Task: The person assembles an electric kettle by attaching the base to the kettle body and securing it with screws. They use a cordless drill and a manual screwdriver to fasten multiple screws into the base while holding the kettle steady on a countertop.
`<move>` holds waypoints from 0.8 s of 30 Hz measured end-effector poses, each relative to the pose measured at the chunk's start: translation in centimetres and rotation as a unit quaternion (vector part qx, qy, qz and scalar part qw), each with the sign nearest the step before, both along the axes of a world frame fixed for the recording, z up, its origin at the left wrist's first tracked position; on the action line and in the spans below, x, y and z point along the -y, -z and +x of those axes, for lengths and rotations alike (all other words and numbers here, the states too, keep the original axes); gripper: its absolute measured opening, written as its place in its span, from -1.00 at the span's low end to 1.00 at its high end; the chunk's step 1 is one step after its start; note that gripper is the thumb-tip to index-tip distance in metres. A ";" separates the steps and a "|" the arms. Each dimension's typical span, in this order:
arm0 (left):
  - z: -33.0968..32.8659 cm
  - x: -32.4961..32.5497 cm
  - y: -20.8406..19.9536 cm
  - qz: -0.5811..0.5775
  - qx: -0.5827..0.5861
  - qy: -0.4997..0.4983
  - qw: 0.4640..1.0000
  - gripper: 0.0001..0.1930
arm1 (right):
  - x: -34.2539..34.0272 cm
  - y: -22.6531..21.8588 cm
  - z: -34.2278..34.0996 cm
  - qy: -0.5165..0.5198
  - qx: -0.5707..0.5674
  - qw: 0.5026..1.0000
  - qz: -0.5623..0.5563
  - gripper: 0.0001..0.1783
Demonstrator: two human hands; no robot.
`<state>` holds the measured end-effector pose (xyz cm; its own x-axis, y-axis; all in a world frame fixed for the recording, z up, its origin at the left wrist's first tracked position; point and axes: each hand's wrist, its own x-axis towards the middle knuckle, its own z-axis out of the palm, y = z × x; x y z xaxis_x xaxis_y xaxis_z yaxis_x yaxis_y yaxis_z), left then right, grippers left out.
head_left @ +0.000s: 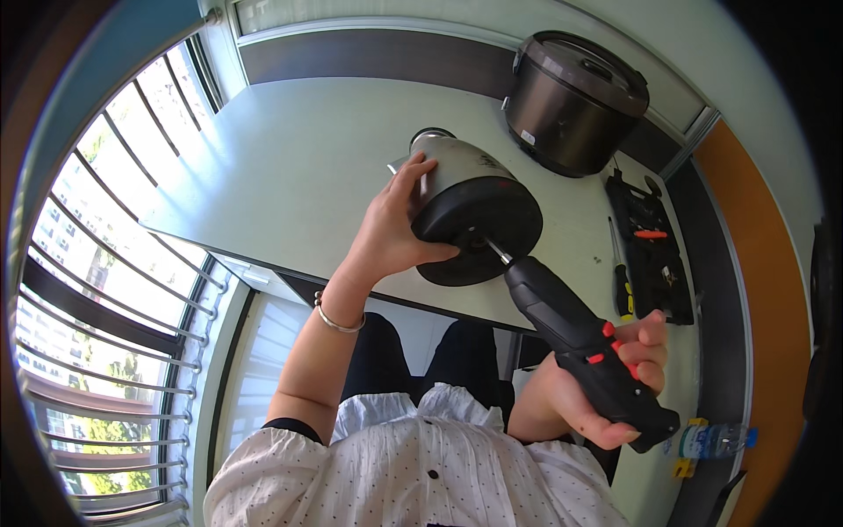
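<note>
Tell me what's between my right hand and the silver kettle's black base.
The head view shows a black power screwdriver there: your right hand grips it, and its metal bit reaches the black base of the silver kettle.

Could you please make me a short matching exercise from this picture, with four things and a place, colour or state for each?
Things:
1. Metal kettle
2. Power screwdriver
3. Rice cooker
4. Hand screwdriver

Descriptions:
A. Dark brown, upright on the table
B. Held in the right hand
C. Has a yellow and black handle
D. Tilted, held by the left hand

Right pairs: 1-D, 2-B, 3-A, 4-C
</note>
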<state>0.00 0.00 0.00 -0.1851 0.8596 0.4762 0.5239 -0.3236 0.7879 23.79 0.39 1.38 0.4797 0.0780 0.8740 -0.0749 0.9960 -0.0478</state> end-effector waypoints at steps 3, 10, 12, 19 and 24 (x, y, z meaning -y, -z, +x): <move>-0.2 -0.3 0.5 0.014 0.001 -0.003 1.000 0.03 | 0.4 -0.7 0.9 0.010 -0.028 0.999 -0.012 -0.37; -0.6 -0.6 0.9 0.046 -0.021 0.008 0.999 0.02 | -2.0 -0.7 5.0 0.186 0.081 0.976 0.082 -0.26; -0.3 -0.5 0.9 0.047 -0.024 0.016 0.998 0.01 | -3.1 -0.1 4.9 0.173 0.125 0.975 0.066 -0.31; 0.0 -0.5 0.7 0.048 -0.066 0.006 0.997 0.01 | -5.1 1.5 3.8 0.141 0.160 0.976 0.036 -0.45; -0.3 -0.5 0.7 0.052 -0.062 0.014 0.997 0.01 | -6.1 2.5 3.9 0.116 0.206 0.972 0.002 -0.46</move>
